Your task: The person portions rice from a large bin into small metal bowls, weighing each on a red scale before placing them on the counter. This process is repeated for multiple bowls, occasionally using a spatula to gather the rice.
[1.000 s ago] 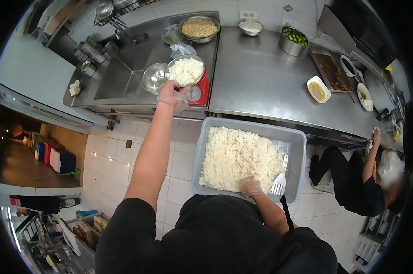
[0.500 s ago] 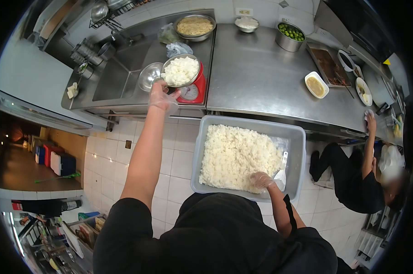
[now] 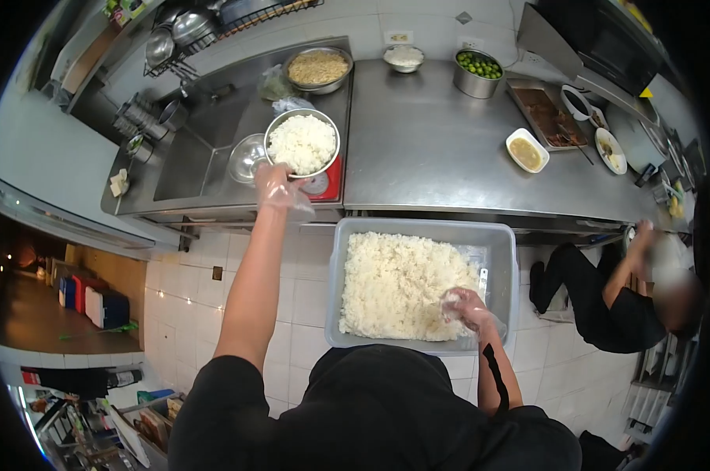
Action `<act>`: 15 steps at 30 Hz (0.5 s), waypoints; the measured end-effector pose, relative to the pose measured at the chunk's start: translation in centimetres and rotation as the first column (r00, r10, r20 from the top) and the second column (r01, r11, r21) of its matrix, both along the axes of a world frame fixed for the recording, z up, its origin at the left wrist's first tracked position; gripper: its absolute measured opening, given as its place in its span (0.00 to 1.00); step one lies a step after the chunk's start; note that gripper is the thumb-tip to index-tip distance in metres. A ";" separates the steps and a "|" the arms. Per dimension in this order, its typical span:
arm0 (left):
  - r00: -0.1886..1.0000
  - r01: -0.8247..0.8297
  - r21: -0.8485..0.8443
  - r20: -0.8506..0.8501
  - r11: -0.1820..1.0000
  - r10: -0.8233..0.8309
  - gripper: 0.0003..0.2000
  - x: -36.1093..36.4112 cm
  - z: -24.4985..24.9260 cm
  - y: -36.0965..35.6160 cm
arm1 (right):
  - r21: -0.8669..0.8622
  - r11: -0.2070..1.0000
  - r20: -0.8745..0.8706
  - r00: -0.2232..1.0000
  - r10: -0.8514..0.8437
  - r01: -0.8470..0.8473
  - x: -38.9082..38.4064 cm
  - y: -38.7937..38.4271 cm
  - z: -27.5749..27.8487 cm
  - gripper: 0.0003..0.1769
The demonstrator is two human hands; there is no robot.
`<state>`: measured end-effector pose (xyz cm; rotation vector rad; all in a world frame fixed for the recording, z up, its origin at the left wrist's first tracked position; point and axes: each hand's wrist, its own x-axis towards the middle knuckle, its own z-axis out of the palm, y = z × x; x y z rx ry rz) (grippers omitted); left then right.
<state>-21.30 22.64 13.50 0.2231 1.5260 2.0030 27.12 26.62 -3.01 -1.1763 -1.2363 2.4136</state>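
A clear plastic glove covers my left hand (image 3: 275,182), whose fingers grip the near rim of a metal bowl (image 3: 336,149) heaped with white rice (image 3: 302,144). Under the bowl, a red scale (image 3: 329,184) is partly hidden. My right hand (image 3: 466,308), also gloved, is curled at the right part of the rice (image 3: 402,286) in a large grey tub (image 3: 502,235). Some grains cling around its fingers; whether rice lies inside them is hard to make out. A white spatula (image 3: 483,276) lies at the tub's right side, mostly hidden by my right hand.
On the steel counter (image 3: 426,141) stand a pot of green limes (image 3: 478,74), a small bowl (image 3: 404,59), a white dish (image 3: 527,151) and a tray (image 3: 545,118). A clear bowl (image 3: 249,158) sits by the sink (image 3: 190,169). A person (image 3: 606,298) crouches at the right.
The rice bowl is lifted and tilted less, its top facing me more. My right hand has moved slightly up and right over the rice. The other person's arm has drawn down from the counter edge.
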 end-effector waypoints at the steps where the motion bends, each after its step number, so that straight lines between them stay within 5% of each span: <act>1: 0.999 0.006 0.017 -0.037 1.000 -0.005 0.16 1.5 0.5 -0.4 | 0.043 0.999 -0.014 1.000 -0.021 0.022 -1.4 0.3 3.0 0.11; 3: 0.995 0.070 0.056 -0.076 0.996 -0.066 0.14 5.0 0.9 -1.4 | 0.151 0.987 -0.229 0.973 -0.011 0.047 -3.6 0.9 8.4 0.13; 8: 0.976 0.218 -0.026 -0.003 0.976 -0.219 0.11 13.3 -2.6 -2.2 | 0.490 0.870 -0.246 0.948 0.203 -0.059 -11.3 2.6 17.3 0.25; 9: 0.965 0.260 -0.080 0.047 0.962 -0.257 0.11 14.2 -4.5 -2.3 | 0.818 0.568 -0.030 0.978 0.205 -0.093 -12.2 2.9 18.0 0.27; 12: 0.944 0.308 -0.108 0.159 0.945 -0.290 0.12 17.0 -6.9 -2.7 | 0.898 0.399 0.187 0.982 0.030 -0.183 -13.1 4.6 16.6 0.24; 15: 0.933 0.310 -0.086 0.221 0.947 -0.285 0.13 19.0 -7.1 -3.4 | 0.887 0.420 0.185 0.981 0.055 -0.191 -13.5 3.9 14.9 0.15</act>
